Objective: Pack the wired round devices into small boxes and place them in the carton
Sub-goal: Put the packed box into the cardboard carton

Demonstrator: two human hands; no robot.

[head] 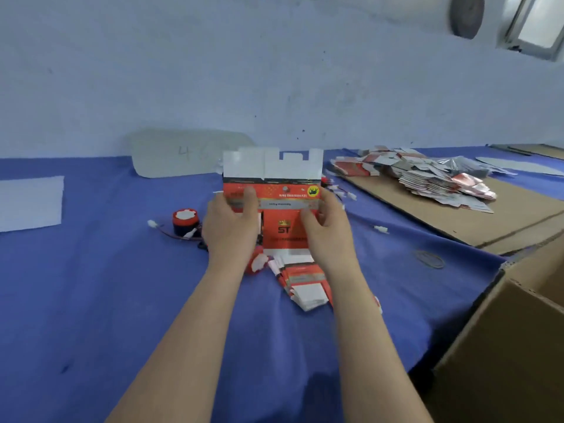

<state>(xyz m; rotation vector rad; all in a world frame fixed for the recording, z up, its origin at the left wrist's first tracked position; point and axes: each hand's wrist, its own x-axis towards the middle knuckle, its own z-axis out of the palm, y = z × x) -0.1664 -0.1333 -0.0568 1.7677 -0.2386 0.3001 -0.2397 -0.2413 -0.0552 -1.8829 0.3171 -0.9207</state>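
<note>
The flat red box [272, 209] carries large gold letters "ST" on its lower panel; its smaller print is too blurred to read. Behind the box, a grey sheet [189, 154] bears a handwritten "4".

A blue cloth [91, 300] covers the desk. On the far left of it lies a flat white sheet of paper [30, 203]. At the back, a see-through plastic sheet [183, 154] with round corners leans on the pale blue wall [213, 71]; it has some grey writing on it. On the right side a big flat piece of brown cardboard [457, 221] lies on the cloth. Near its front edge a thin dark ring [427, 259] lies flat on the blue. High up on the right is a window [537, 22], and just beside it a round grey thing [467, 15] that is too blurry to tell.
</note>
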